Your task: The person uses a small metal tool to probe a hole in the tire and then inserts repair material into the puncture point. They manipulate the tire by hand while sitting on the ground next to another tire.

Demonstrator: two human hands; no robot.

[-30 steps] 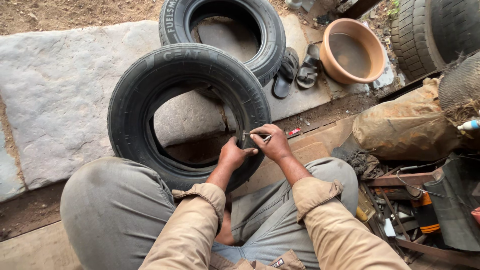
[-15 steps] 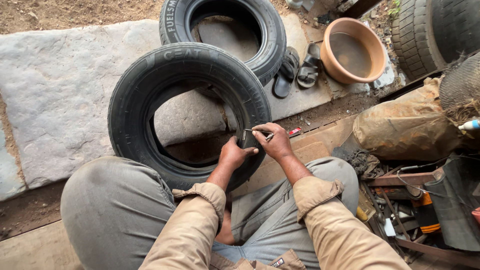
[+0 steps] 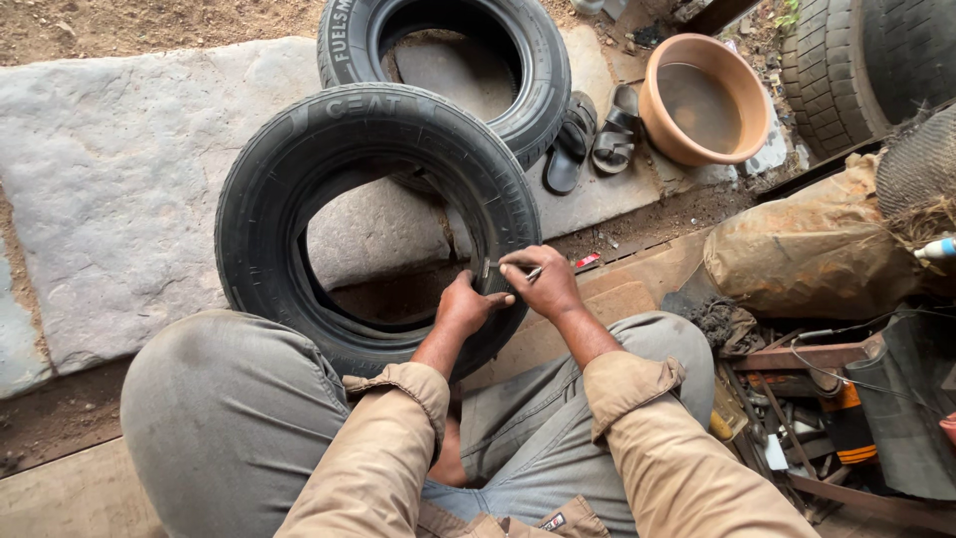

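Little has moved: the left hand (image 3: 464, 304) still grips the black tire (image 3: 373, 219), and the right hand (image 3: 546, 282) still pinches a thin tool (image 3: 534, 273) against it.

Front tyre (image 3: 289, 189): black, ribbed tread, raised sidewall lettering. Rear tyre (image 3: 538, 60): black, white lettering. Stone slab (image 3: 110, 169): mottled grey. Bowl (image 3: 705, 100): terracotta orange-brown. Sandals (image 3: 593, 139): black. Trousers (image 3: 229, 418): grey. Sleeves (image 3: 378, 458): tan.

Left hand (image 3: 466, 304) and right hand (image 3: 543, 282) gripping small tool (image 3: 488, 271) at upright tyre (image 3: 370, 214) inner rim, clay bowl (image 3: 703, 100) behind
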